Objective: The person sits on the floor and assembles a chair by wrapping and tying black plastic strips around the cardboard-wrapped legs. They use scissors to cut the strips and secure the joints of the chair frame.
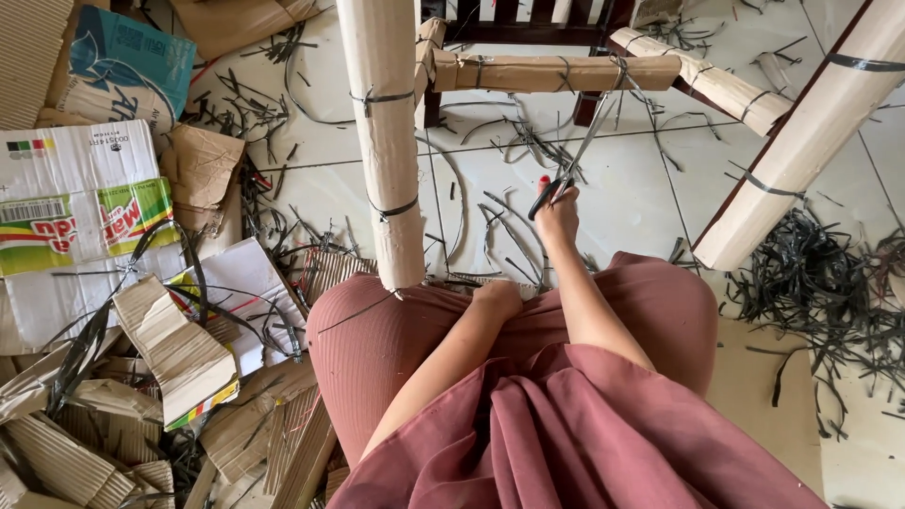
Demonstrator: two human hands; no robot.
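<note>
Scissors (568, 170) in our right hand (558, 215) reach toward a strap on the cardboard-wrapped chair rail (551, 73), while our left hand (497, 300) rests closed on our knee.

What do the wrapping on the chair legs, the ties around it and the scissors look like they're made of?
The wrapping on the near leg looks like plain brown corrugated cardboard, matte, with fluted edges showing on the scraps nearby. The ties look like thin dark plastic strapping, slightly glossy. The scissors in the right hand seem to have grey metal blades and dark, probably plastic, handles.
</note>
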